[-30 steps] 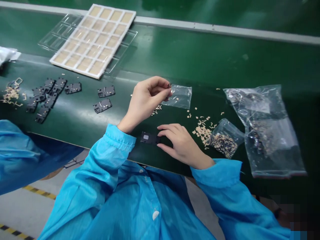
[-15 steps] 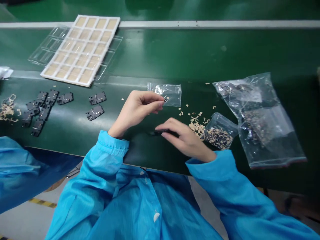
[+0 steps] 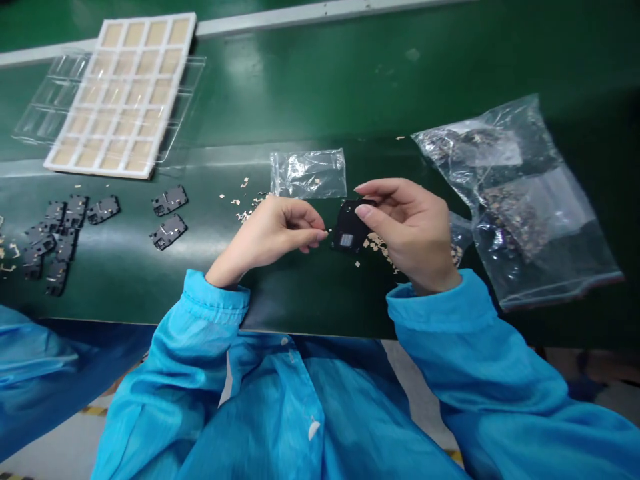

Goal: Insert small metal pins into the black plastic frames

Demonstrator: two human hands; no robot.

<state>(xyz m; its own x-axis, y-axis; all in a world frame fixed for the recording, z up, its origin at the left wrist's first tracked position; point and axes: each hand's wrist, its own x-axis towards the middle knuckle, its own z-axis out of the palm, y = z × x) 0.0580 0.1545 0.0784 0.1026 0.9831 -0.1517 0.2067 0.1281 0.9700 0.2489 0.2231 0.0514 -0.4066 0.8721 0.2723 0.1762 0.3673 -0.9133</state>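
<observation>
While right hand (image 3: 413, 230) holds one black part (image 3: 349, 225) | left hand (image 3: 267, 235) near

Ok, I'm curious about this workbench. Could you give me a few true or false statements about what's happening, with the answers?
1. The right hand holds a flat black part. True.
2. The left hand is gripping the large clear plastic bag. False: the bag lies on the belt to the right of the right hand, and the left hand's fingertips are close to the black part.
3. Small tan flakes lie scattered on the green belt. True.
4. The other black parts are stacked in the white tray. False: they lie loose on the belt, left of the hands.
5. The person wears a blue coat. True.
</observation>
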